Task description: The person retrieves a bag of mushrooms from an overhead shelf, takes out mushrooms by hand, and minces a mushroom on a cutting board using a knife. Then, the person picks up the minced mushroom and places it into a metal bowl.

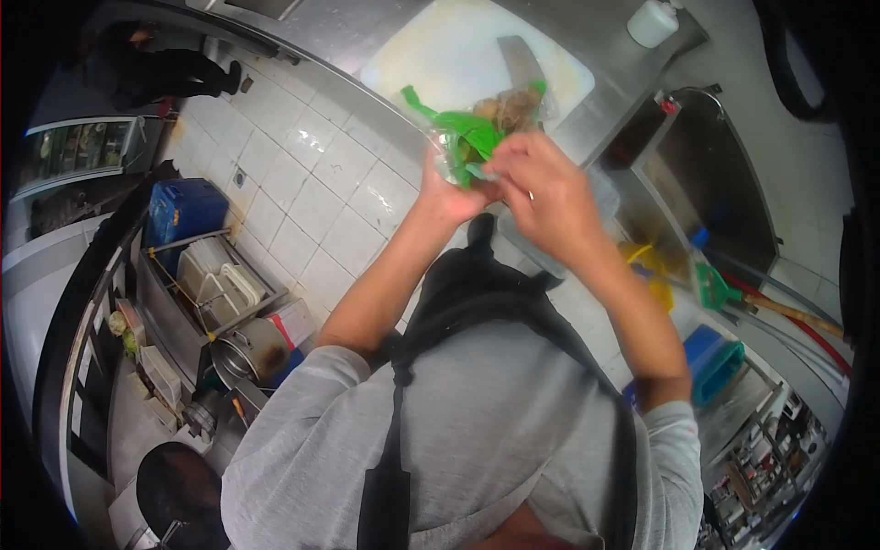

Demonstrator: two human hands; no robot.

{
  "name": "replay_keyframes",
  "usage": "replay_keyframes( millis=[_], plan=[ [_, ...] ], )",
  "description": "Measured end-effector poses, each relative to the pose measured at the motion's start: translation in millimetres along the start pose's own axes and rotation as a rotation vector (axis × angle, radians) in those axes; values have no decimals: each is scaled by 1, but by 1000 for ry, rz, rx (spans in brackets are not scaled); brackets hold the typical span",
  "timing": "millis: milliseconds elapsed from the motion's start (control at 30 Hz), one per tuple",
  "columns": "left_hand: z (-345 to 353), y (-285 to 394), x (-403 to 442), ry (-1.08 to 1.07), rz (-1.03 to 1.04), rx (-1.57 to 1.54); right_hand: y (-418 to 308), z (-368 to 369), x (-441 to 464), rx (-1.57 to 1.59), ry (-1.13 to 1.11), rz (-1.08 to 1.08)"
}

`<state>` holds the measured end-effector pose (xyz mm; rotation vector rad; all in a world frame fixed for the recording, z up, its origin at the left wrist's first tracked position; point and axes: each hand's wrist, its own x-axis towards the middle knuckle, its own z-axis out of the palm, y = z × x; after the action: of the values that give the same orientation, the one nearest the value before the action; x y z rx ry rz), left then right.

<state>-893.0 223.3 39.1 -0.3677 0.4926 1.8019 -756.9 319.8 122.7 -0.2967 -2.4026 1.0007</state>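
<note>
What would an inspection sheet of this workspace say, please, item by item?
Surface: stainless steel counter, bearing a white cutting board with brownish stains.
Job's things: crumpled bright green plastic; brownish items in clear plastic, contents too unclear to name.
Clutter: wide metal blade lying on the board; white plastic bottle near the counter's corner.
Grippers: left hand holds the green plastic from below; right hand has its fingers at it.
Cables: thick black curved line at upper right; cable or hose, cannot tell.
Surroundings: white tiled floor, blue plastic bin, person in dark clothing.
</note>
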Motion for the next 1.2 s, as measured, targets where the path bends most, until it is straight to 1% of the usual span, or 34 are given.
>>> replay_keyframes(
  millis=[67,100,133,200,233,267,300,333,367,400,467,500,533,567,600,633,667,733,767,833,867,933,967,1000,1033,1067,1100,1133,1167,1200],
  plan=[
    [4,-15,10,-121,-56,32,-16,-12,-23,6,60,-34],
    [22,-21,2,-116,-68,-16,-25,-21,-30,-15,64,-28],
    [14,-31,8,-128,-81,-22,-34,-31,-36,-33,64,-25],
    [16,-48,13,-400,-39,35,-50,-56,-45,-2,84,-15],
    [9,-62,0,-325,-19,-45,-55,-70,-50,-16,81,-26],
    [21,-70,-12,-338,-18,-49,-60,-85,-59,-48,53,-52],
    [31,-78,-23,-341,-20,-14,-66,-98,-67,-76,27,-74],
    [37,-88,-31,-340,-23,25,-75,-110,-75,-80,32,-77],
    [39,-96,-36,-290,-2,95,-85,-123,-82,-96,33,-105],
    [43,-106,-42,-299,-5,109,-93,-134,-90,-113,41,-134],
    [56,-129,-52,-454,94,206,-100,-157,-110,-175,69,-165],
    [69,-135,-60,-426,37,180,-109,-167,-118,-268,59,-177],
    [72,-144,-64,-434,31,190,-117,-178,-126,-361,47,-187],
    [73,-154,-67,-483,49,218,-126,-187,-134,-365,57,-185],
    [74,-164,-71,-531,67,245,-135,-196,-141,-454,-3,-161],
    [72,-173,-72,-518,86,274,-143,-204,-149,-544,-63,-135],
    [74,-183,-76,-526,77,281,-147,-212,-158,-550,-52,-130],
    [78,-203,-85,-555,84,330,-155,-225,-176,-702,-91,-57],
    [82,-213,-95,-560,76,330,-161,-233,-185,-709,-87,-50],
    [92,-230,-123,-382,-11,318,-176,-250,-201,-632,-103,-82],
    [93,-236,-130,-380,-17,315,-181,-257,-210,-634,-106,-75],
    [93,-248,-138,-525,-54,450,-189,-274,-226,-602,-51,-169],
    [89,-254,-135,-541,-114,435,-198,-283,-232,-617,-28,-204],
    [79,-260,-128,-544,-125,432,-200,-286,-240,-624,-29,-194],
    [67,-268,-119,-584,-236,253,-200,-288,-249,-577,48,-243],
    [72,-276,-121,-618,-347,72,-200,-290,-258,-531,126,-292],
    [78,-286,-126,-621,-362,71,-196,-286,-258,-443,196,-383],
    [86,-299,-131,-556,-273,166,-198,-285,-263,-455,201,-375],
    [97,-309,-136,-492,-183,263,-199,-284,-266,-466,112,-352],
    [96,-319,-133,-501,-195,269,-200,-282,-268,-475,27,-327]
  ],
)
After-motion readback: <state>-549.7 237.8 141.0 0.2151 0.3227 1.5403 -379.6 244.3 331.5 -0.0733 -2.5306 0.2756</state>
